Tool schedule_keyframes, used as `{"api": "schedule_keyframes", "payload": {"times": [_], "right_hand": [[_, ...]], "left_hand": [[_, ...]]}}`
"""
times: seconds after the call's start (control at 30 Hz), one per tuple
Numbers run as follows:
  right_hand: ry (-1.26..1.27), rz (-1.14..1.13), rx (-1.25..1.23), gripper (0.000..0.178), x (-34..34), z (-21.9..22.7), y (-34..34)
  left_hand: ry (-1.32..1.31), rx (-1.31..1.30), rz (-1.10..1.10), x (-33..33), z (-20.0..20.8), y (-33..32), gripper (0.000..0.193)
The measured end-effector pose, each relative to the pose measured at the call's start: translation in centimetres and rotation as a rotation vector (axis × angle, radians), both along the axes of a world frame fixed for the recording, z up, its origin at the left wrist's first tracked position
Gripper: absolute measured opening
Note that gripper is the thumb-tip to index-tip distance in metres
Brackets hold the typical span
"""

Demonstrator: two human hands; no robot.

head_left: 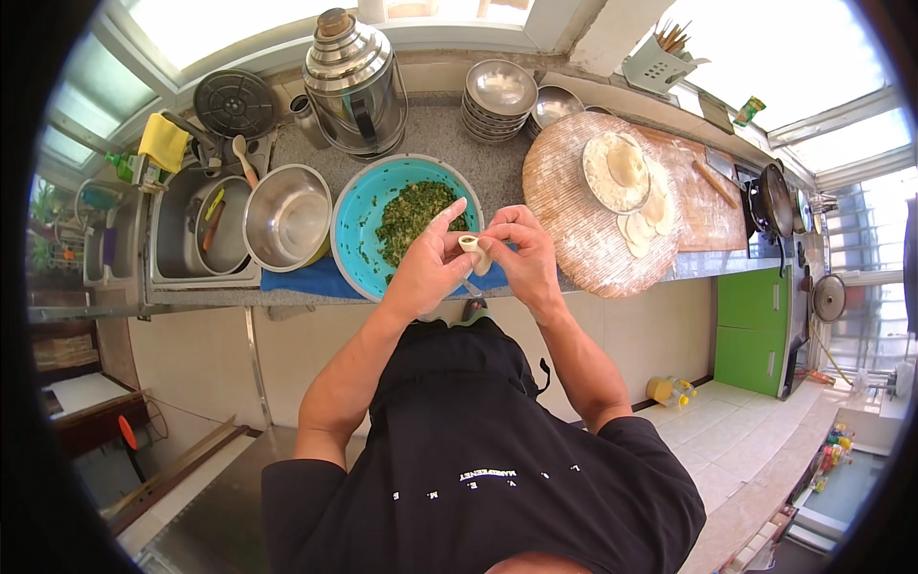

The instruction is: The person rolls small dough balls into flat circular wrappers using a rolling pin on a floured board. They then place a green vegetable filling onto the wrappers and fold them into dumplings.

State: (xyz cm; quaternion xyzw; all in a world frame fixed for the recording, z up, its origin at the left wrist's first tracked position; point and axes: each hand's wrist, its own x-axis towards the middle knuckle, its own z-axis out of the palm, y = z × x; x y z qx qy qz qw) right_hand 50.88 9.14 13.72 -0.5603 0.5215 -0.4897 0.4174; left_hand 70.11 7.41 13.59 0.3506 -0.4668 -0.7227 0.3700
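Between my two hands, over the front rim of a turquoise bowl, is a small dumpling (469,244) with its pale wrapper partly folded round a bit of green filling. My left hand (427,265) cradles it from the left, fingers curled and the index finger raised. The fingertips of my right hand (524,251) pinch the wrapper's right edge. Chopped green filling (417,222) lies in the turquoise bowl (346,222). To the right, a round woven board (559,215) dusted with flour carries a bowl of flour (617,172) and several flat dough wrappers (639,230).
Left of the turquoise bowl are a steel bowl (287,216) and a sink (172,225) with a pan. Behind stand a large steel thermos (356,91) and stacked metal bowls (499,91). A rolling pin (714,182) lies at right near the stove's wok (773,199).
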Motion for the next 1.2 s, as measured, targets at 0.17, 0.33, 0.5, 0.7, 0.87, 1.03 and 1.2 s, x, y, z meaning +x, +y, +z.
{"api": "schedule_keyframes", "payload": {"times": [0.17,0.33,0.5,0.7,0.87,1.03,1.2], "right_hand": [[-0.055,-0.023,0.109,0.012,-0.2,-0.1,0.1],[-0.099,0.073,0.138,0.013,-0.7,0.1,-0.2],[0.018,0.046,0.125,0.015,-0.6,0.5,-0.3],[-0.050,0.064,0.161,0.012,-0.2,0.7,-0.5],[-0.007,0.073,0.124,0.013,-0.3,0.4,-0.8],[-0.073,0.081,0.211,0.015,0.0,1.2,-1.1],[-0.129,0.127,0.215,0.022,0.0,-0.5,-1.4]], "left_hand": [[0.097,0.205,-0.012,-0.1,0.4,0.2,0.084],[-0.026,0.025,-0.091,-0.1,0.5,-0.2,0.084],[-0.107,-0.015,-0.145,0.2,0.9,-0.8,0.086],[-0.155,-0.037,-0.187,0.4,2.3,-1.4,0.092],[-0.180,-0.047,-0.258,1.1,1.5,-2.2,0.095],[-0.176,-0.006,-0.246,1.1,2.4,-2.5,0.096],[-0.169,-0.037,-0.253,1.0,1.5,-2.6,0.093]]}}
